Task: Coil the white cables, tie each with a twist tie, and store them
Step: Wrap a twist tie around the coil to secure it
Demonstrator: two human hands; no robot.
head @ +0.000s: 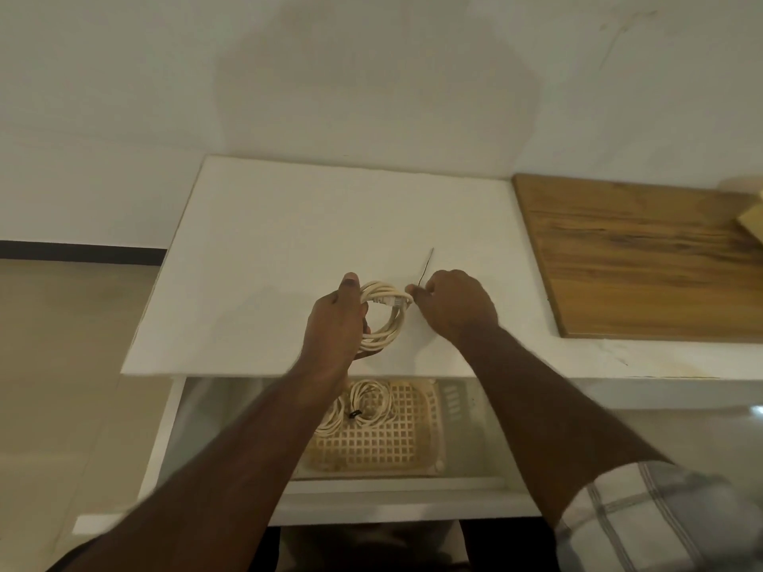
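My left hand [336, 319] grips a coiled white cable [386, 324] just above the white counter [289, 233], thumb over the coil's top left. My right hand [454, 305] pinches a thin dark twist tie [426, 266] at the coil's upper right edge; the tie's free end sticks up and away. Below the counter's front edge, an open drawer holds a beige lattice basket [396, 439]. In it lie two coiled white cables [367, 402], one bound with a dark tie.
A wooden board [644, 262] covers the counter to the right, with a pale object [751, 225] at its far right edge. A white wall rises behind. Tan floor lies to the left. The drawer's front rim [392, 489] juts toward me.
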